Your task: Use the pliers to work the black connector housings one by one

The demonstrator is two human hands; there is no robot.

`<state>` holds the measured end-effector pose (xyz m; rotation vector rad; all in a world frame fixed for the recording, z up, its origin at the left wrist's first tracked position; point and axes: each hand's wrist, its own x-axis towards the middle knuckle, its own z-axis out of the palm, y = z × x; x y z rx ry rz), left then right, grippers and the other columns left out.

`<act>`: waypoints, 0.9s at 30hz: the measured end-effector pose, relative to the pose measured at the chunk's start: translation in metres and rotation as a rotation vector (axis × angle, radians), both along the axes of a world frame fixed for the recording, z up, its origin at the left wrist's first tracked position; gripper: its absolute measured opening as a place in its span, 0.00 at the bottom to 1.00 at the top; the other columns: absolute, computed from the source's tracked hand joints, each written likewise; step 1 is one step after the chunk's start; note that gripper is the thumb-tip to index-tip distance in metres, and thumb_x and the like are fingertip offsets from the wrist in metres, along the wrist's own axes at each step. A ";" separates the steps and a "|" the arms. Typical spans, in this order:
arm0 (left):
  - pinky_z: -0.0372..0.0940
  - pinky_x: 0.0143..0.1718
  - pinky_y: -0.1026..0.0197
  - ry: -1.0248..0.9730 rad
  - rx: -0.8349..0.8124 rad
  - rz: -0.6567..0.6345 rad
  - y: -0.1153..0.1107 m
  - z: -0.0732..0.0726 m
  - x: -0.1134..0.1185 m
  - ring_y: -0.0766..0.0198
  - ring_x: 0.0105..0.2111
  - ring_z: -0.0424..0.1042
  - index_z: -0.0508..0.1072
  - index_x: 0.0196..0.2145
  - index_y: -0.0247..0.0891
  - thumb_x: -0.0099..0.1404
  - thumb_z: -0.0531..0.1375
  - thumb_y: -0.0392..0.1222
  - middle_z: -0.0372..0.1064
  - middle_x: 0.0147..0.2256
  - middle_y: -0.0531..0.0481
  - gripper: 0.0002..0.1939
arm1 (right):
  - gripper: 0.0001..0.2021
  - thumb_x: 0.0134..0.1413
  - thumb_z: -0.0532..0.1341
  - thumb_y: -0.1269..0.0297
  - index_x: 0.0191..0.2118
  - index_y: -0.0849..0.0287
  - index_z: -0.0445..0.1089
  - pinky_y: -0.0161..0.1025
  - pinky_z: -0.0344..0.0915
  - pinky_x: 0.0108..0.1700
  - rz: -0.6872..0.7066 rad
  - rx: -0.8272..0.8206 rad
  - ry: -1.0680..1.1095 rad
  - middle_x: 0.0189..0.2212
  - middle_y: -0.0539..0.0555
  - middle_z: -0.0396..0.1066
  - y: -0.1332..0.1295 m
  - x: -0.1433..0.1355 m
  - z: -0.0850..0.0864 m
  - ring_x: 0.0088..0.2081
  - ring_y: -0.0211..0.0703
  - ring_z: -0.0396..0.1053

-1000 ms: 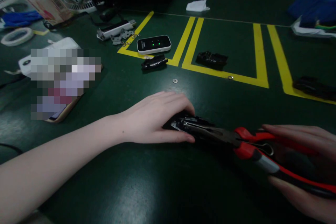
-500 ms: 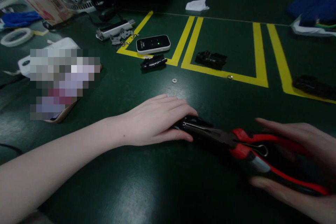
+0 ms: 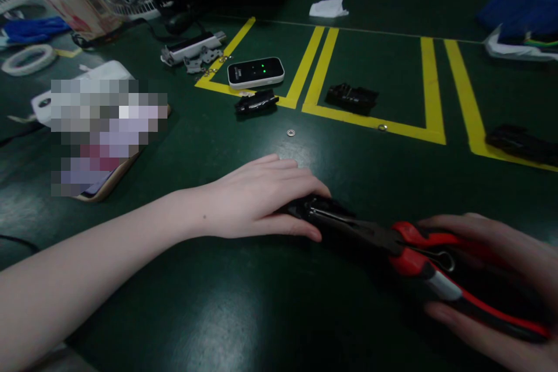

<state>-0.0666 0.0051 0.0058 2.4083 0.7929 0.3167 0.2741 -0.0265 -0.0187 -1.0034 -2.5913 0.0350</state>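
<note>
My left hand [image 3: 270, 197] is closed round a black plastic part [image 3: 299, 207] low over the green table; most of the part is hidden under the fingers. From the right, my right hand [image 3: 492, 285] grips long-nose pliers [image 3: 396, 244] with red and black handles. The jaws of the pliers reach to the black part beside my left thumb and forefinger. Whether the tips are clamped on it I cannot tell. Just beyond my left hand a small metal ring [image 3: 290, 133] lies on the table.
Yellow tape [image 3: 370, 118] marks boxes on the table [image 3: 209, 308]. Further black parts [image 3: 352, 97] lie along it, with another ring [image 3: 382, 128]. A black-and-white device [image 3: 256, 72] with green lights stands behind. At left are a blurred-out phone [image 3: 108, 148] and a tape roll [image 3: 28, 60].
The pliers and my right hand have shifted slightly right and down in view. The left hand keeps its hold on the black part. A second green light shows on the device.
</note>
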 end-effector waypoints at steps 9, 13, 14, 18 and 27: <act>0.57 0.44 0.60 -0.006 -0.006 -0.023 -0.004 0.001 0.002 0.60 0.43 0.68 0.70 0.53 0.34 0.71 0.60 0.52 0.73 0.45 0.47 0.21 | 0.31 0.52 0.61 0.43 0.57 0.57 0.65 0.45 0.74 0.42 0.005 0.032 0.002 0.41 0.56 0.74 -0.003 0.005 -0.005 0.36 0.48 0.74; 0.58 0.45 0.60 0.012 -0.002 -0.019 -0.003 0.001 0.002 0.59 0.44 0.68 0.70 0.54 0.36 0.71 0.60 0.52 0.73 0.46 0.47 0.20 | 0.31 0.51 0.62 0.44 0.56 0.57 0.66 0.42 0.73 0.37 0.034 0.047 0.018 0.42 0.55 0.74 -0.001 -0.004 -0.001 0.35 0.46 0.74; 0.58 0.45 0.60 0.014 -0.001 -0.020 -0.003 0.001 0.002 0.59 0.44 0.68 0.70 0.54 0.36 0.71 0.59 0.52 0.73 0.46 0.47 0.20 | 0.30 0.50 0.62 0.45 0.56 0.57 0.66 0.42 0.72 0.36 0.037 0.049 0.016 0.41 0.55 0.74 0.000 -0.004 0.000 0.35 0.46 0.74; 0.58 0.45 0.59 0.007 -0.013 -0.025 -0.002 0.002 0.002 0.59 0.43 0.68 0.70 0.53 0.36 0.72 0.59 0.52 0.73 0.45 0.47 0.20 | 0.32 0.50 0.63 0.45 0.56 0.59 0.67 0.41 0.71 0.36 0.053 0.072 0.004 0.41 0.56 0.73 0.005 0.005 -0.001 0.34 0.45 0.73; 0.58 0.45 0.59 0.019 -0.013 -0.026 -0.002 0.002 0.003 0.59 0.43 0.68 0.70 0.53 0.37 0.72 0.59 0.53 0.73 0.46 0.48 0.20 | 0.32 0.51 0.62 0.44 0.57 0.59 0.66 0.40 0.69 0.32 0.079 0.079 0.009 0.40 0.56 0.73 0.004 -0.001 0.001 0.34 0.44 0.72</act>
